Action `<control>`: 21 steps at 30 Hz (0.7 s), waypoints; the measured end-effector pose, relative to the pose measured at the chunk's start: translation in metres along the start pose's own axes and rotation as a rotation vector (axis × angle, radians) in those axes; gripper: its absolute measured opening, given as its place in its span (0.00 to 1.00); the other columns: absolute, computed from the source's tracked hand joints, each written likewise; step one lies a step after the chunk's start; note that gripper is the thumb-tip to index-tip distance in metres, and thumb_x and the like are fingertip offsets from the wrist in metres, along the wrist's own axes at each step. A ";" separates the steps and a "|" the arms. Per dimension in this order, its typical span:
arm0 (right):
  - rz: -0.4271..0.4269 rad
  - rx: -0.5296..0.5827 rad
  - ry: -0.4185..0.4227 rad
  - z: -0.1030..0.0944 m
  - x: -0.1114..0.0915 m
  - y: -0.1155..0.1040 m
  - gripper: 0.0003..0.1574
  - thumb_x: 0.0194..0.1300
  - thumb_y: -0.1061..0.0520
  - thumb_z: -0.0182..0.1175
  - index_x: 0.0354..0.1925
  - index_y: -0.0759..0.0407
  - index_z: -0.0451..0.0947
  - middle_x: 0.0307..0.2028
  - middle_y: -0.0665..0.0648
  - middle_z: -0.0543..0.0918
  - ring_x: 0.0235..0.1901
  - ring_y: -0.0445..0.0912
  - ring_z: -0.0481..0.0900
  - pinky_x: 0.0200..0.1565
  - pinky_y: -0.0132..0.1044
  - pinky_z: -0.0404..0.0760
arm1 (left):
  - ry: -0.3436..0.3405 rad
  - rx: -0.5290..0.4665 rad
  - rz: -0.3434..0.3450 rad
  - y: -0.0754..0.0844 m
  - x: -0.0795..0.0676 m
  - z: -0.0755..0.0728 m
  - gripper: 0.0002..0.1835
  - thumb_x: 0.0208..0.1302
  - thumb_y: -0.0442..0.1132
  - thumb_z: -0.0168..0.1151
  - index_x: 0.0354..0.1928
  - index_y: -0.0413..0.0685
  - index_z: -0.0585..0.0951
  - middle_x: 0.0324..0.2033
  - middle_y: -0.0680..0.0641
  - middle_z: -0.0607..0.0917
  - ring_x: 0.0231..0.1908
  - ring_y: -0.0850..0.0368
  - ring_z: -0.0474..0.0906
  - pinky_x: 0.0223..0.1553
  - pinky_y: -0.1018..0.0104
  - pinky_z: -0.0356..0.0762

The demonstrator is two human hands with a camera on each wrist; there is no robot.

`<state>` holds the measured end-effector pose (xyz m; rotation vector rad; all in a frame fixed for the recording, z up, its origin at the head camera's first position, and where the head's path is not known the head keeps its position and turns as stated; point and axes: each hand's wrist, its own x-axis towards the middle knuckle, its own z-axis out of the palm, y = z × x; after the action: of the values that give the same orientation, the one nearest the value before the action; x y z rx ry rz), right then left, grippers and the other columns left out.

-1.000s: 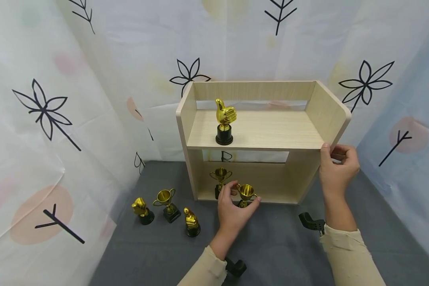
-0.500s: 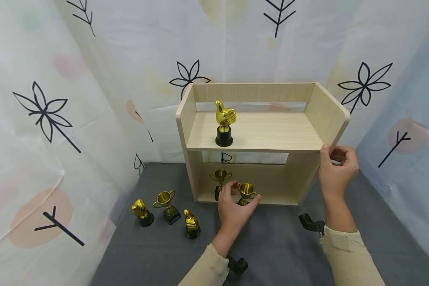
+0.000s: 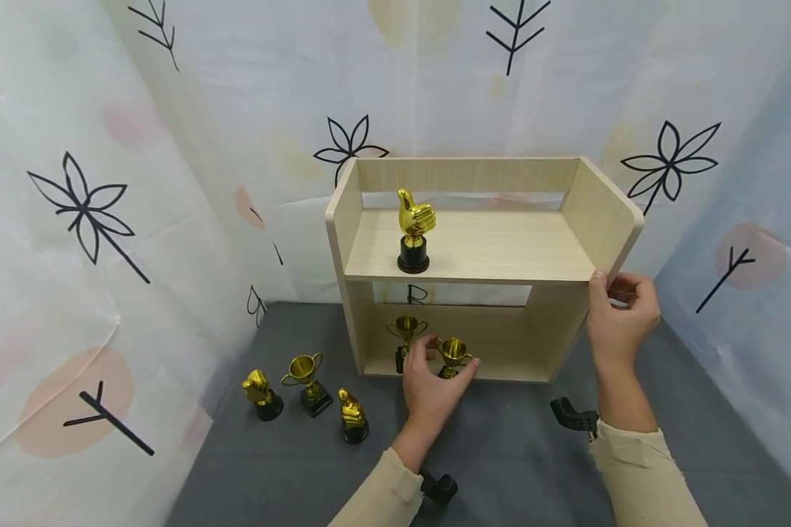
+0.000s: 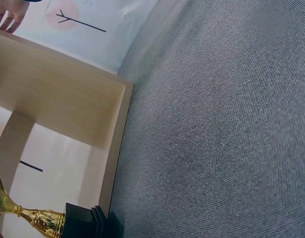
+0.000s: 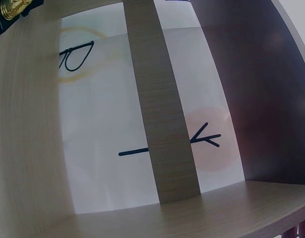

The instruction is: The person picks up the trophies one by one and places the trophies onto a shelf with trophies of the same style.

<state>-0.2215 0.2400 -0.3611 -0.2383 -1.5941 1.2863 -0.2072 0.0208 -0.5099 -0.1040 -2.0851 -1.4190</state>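
My left hand pinches a gold trophy cup by its two handles, at the front edge of the lower shelf. In the left wrist view, the black base of this cup stands right at the shelf's front edge. Just left of it, a second trophy cup stands inside the lower level, partly hidden by my fingers. My right hand grips the right side panel of the two-level wooden shelf, with the thumb at its front edge. A gold thumbs-up trophy stands on the upper level.
Left of the shelf, on the grey cloth, stand a gold fist trophy, another trophy cup and a small thumbs-up trophy. Patterned white fabric hangs behind and along the sides. Black wrist mounts project from both sleeves.
The head view has tilted slightly, so the scene sits a little lower. Both hands keep their hold, and the trophies stay in place.
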 end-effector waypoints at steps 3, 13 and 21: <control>-0.001 -0.006 0.000 0.001 0.000 0.001 0.12 0.69 0.57 0.66 0.40 0.67 0.82 0.33 0.31 0.77 0.33 0.28 0.76 0.35 0.23 0.73 | 0.012 0.003 0.005 -0.001 0.000 0.001 0.39 0.50 0.57 0.86 0.60 0.46 0.82 0.50 0.53 0.86 0.43 0.44 0.81 0.44 0.56 0.79; 0.006 -0.007 -0.002 0.001 -0.002 0.001 0.09 0.69 0.57 0.67 0.40 0.62 0.82 0.33 0.32 0.78 0.34 0.28 0.76 0.36 0.23 0.73 | -0.001 0.014 -0.013 -0.005 0.000 0.001 0.40 0.51 0.60 0.85 0.61 0.47 0.82 0.51 0.54 0.85 0.44 0.45 0.81 0.44 0.58 0.78; 0.004 0.011 0.002 0.000 -0.002 0.000 0.07 0.69 0.57 0.66 0.39 0.61 0.82 0.34 0.31 0.78 0.34 0.28 0.77 0.36 0.23 0.74 | 0.034 0.000 0.036 -0.007 0.000 0.002 0.33 0.56 0.56 0.83 0.58 0.47 0.83 0.47 0.54 0.86 0.42 0.46 0.80 0.43 0.50 0.79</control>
<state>-0.2207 0.2388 -0.3616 -0.2360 -1.5851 1.2969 -0.2104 0.0192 -0.5165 -0.1153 -2.0458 -1.3900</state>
